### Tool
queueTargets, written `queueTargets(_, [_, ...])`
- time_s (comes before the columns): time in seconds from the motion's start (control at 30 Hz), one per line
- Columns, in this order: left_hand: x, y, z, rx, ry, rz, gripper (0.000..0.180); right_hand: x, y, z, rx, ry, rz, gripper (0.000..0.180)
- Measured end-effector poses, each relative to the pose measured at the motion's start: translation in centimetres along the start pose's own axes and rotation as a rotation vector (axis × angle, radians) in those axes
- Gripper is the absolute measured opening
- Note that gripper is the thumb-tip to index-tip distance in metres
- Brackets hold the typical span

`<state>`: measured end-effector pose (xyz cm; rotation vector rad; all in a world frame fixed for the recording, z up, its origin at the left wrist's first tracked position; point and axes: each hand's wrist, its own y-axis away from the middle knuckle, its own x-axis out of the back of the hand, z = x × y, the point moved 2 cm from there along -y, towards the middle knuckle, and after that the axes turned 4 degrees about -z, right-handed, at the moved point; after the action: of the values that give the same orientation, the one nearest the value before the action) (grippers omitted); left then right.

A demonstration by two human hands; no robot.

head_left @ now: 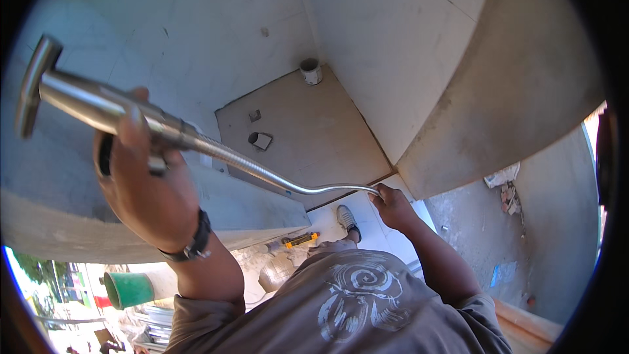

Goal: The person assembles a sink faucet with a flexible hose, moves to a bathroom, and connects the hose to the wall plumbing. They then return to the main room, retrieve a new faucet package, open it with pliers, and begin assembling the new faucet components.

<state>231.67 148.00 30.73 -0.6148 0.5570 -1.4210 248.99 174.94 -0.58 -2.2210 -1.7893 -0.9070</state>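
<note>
My left hand (154, 187), raised at the left, is closed around a shiny metal tube (85, 99) with a T-shaped crosspiece at its far left end. A dark curved part shows beside the palm; its kind is not clear. From the tube's other end a flexible metal hose (262, 172) curves down to the right. My right hand (393, 208) pinches the hose near its end, low and right of the middle. The hose hangs in a slight bend between both hands.
Pale walls enclose a sunken tiled floor (308, 134) with a white bucket (311, 72) in its corner and a small pale-faced container (261, 140). A yellow spirit level (301, 240) lies near my shoe (346, 218). A green bucket (128, 290) is lower left; rubble (510, 198) lies right.
</note>
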Motion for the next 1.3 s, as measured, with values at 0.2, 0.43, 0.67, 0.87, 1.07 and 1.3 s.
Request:
queueTargets(0.2, [-3.5, 4.0, -8.0, 0.498, 0.237, -0.103, 0.035, 3.4, -9.2, -1.2, -0.036, -0.072, -0.099, 0.027])
queueTargets(0.43, [-2.8, 5.1, -13.3, 0.568, 0.122, -0.320, 0.026, 1.0, -18.5, -3.3, 0.181, 0.097, -0.480, 0.027])
queueTargets(0.67, [-1.1, 7.3, -13.7, 0.715, 0.026, -0.223, 0.053, -5.8, -26.7, -1.7, 0.278, 0.230, -1.028, 0.026])
queueTargets(0.87, [-5.0, 8.6, -11.3, 0.766, -0.170, 0.025, 0.045, -8.0, -32.9, -6.0, 0.528, 0.391, -1.351, 0.037])
queueTargets(1.07, [-5.5, 9.0, -10.0, 0.674, -0.760, -0.090, 0.026, -10.5, -37.2, -26.2, 0.698, 0.133, -1.369, 0.052])
queueTargets(1.3, [-2.5, 7.9, -10.9, 0.762, -0.590, 0.195, 0.026, -16.8, -29.0, -49.6, 0.983, -0.359, -1.670, 0.078])
